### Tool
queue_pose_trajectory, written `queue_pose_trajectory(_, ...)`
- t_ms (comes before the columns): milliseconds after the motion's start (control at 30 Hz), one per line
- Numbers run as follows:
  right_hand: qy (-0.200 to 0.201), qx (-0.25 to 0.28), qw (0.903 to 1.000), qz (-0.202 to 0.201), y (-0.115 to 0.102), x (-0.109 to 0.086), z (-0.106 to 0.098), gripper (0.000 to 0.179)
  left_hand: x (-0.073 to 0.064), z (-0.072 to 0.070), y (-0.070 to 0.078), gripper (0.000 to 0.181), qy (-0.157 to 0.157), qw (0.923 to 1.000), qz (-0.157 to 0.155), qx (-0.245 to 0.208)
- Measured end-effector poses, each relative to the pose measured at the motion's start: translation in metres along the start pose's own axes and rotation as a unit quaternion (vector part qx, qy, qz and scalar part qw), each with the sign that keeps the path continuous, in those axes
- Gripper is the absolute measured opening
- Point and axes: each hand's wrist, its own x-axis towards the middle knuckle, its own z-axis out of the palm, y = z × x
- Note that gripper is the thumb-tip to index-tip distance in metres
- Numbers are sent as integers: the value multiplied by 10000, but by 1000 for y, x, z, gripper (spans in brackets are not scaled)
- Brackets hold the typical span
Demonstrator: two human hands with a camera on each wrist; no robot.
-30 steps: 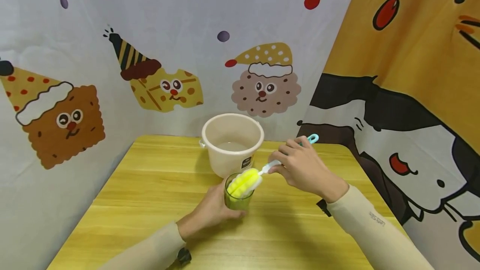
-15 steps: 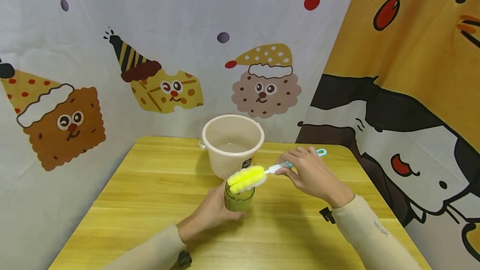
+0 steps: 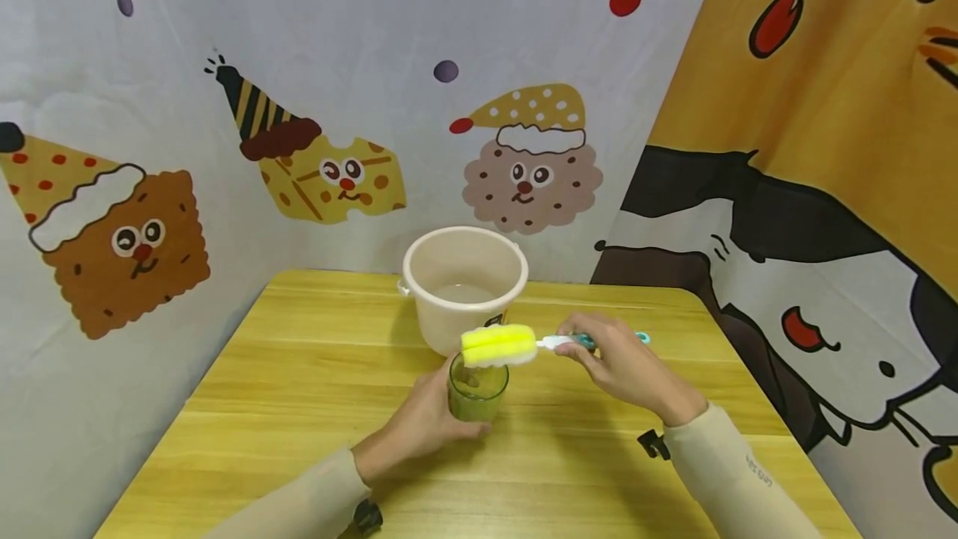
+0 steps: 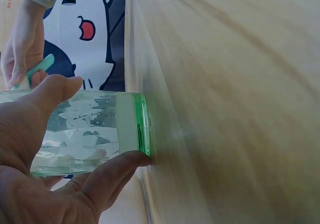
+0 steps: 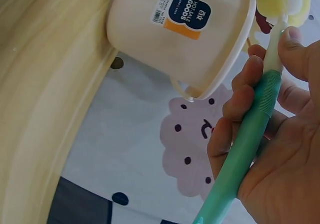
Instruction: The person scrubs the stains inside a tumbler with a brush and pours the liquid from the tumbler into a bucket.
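Note:
In the head view my left hand (image 3: 419, 418) grips a green-tinted drinking glass (image 3: 477, 402) that stands upright on the table. Its thumb and fingers wrap the glass's sides, and water drops show on the wall of the glass (image 4: 85, 129) in the left wrist view. My right hand (image 3: 617, 360) holds a bottle brush (image 3: 497, 345) by its teal and white handle (image 5: 250, 124). The brush's yellow and white sponge head lies nearly level just above the glass's mouth, outside it. Fingers and thumb curl round the handle in the right wrist view.
A cream bucket (image 3: 464, 306) with a label stands behind the glass, close to the sponge head. The wooden table (image 3: 299, 373) reaches back to a cloth backdrop (image 3: 337, 40) printed with cartoon figures.
The brush has come up out of the glass, and its head has swung from slanting down inside to nearly level above the rim. My left hand and the glass have stayed in place.

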Motion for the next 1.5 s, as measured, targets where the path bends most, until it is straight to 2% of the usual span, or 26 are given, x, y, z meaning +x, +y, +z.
queue_pose_trajectory(233, -22, 192, 9994, 287, 9, -7, 5, 7, -1, 0, 0, 110, 52, 9999, -32, 113)
queue_pose_trajectory(533, 120, 305, 9977, 590, 22, -18, 7, 6, -2, 0, 1, 109, 117, 9996, 103, 221)
queue_pose_trajectory(1100, 53, 448, 9921, 1170, 47, -34, 5, 9, 0, 1, 0, 105, 151, 9998, 87, 35)
queue_pose_trajectory(1333, -46, 449, 9855, 1633, 58, -41, 2, 15, 0, 2, 1, 107, 230, 9997, 48, 84)
queue_pose_trajectory(1500, -142, 396, 9747, 2194, 63, -44, 4, 24, 1, 4, -1, 107, 290, 9994, 43, 193)
